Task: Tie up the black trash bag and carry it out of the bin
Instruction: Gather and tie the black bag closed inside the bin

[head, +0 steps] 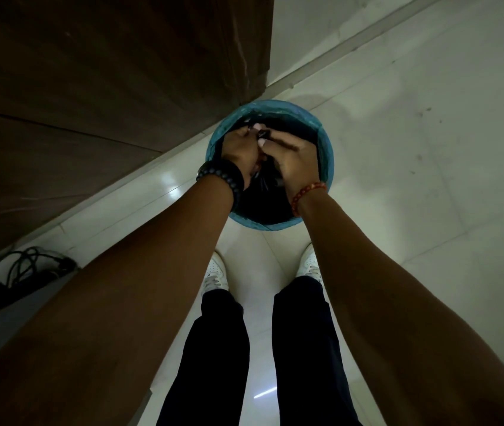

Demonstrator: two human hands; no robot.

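Head cam: left hand point(240, 149) & right hand point(295, 159) are both pinching black trash bag point(264, 192) (fingers curled tight) inside bin point(326, 155), 12 o'clock of shoes point(214, 273).

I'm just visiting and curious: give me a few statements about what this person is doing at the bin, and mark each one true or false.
1. Both hands are working at the gathered top of the black trash bag. True: the left hand and right hand meet over it.
2. The bag has been lifted out onto the floor. False: it sits inside the blue bin.
3. A dark beaded bracelet is on the left wrist. True.
4. The person is barefoot. False: white shoes show below the bin.
5. The bin stands in the middle of a carpet. False: it stands on a pale tiled floor, near a dark wooden panel.
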